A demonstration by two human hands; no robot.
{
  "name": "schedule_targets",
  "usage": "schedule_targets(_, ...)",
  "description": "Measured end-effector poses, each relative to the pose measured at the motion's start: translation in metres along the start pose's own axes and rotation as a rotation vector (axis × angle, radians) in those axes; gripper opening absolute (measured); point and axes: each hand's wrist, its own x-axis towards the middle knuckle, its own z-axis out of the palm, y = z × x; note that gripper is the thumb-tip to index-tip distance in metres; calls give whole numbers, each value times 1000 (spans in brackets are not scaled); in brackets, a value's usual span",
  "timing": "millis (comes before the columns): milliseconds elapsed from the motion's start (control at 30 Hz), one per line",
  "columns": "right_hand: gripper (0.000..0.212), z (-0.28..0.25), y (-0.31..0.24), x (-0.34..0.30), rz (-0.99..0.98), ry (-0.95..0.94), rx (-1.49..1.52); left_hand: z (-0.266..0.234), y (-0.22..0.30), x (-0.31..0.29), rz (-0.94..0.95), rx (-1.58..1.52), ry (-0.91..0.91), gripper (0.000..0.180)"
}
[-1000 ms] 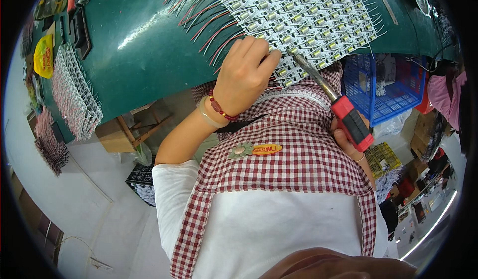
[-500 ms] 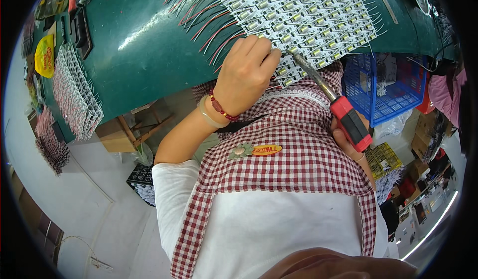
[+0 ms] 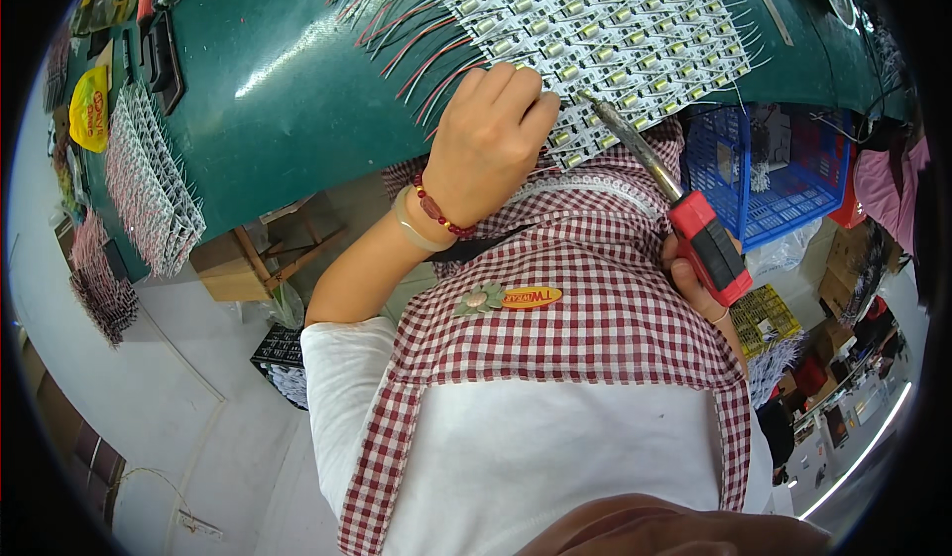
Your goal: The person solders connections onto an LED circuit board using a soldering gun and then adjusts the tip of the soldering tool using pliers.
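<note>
A panel of white LED boards (image 3: 635,35), set with rows of small yellowish chips, lies on the green table in front of me. Red, black and white wires (image 3: 421,45) stick out from its left side. Over the panel's near left edge is my left hand (image 3: 496,129), closed, its fingertips bent down and hidden; what they pinch, if anything, does not show. My right hand (image 3: 694,283) grips the red and black handle of a soldering iron (image 3: 706,248), partly hidden behind it. The iron's metal tip points up and left over the panel, close to my left fingers.
A blue plastic crate (image 3: 769,184) stands under the table's right side, with a yellow basket (image 3: 764,318) below it. Stacks of wired boards (image 3: 149,184) and a yellow packet (image 3: 89,110) lie at the green table's (image 3: 288,129) left. A thin metal strip (image 3: 769,8) rests at far right.
The soldering iron has shifted slightly right, its tip now a little farther from my left fingers. My left hand has barely moved.
</note>
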Motion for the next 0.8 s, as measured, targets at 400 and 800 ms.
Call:
schedule_targets(400,11,-6,2,-11,-1,-16,-27,6,10,-10,12,-70,40,30)
schedule_targets(800,22,3,24,-26,-54,-19,-188,7,10,-11,29,-62,32,32)
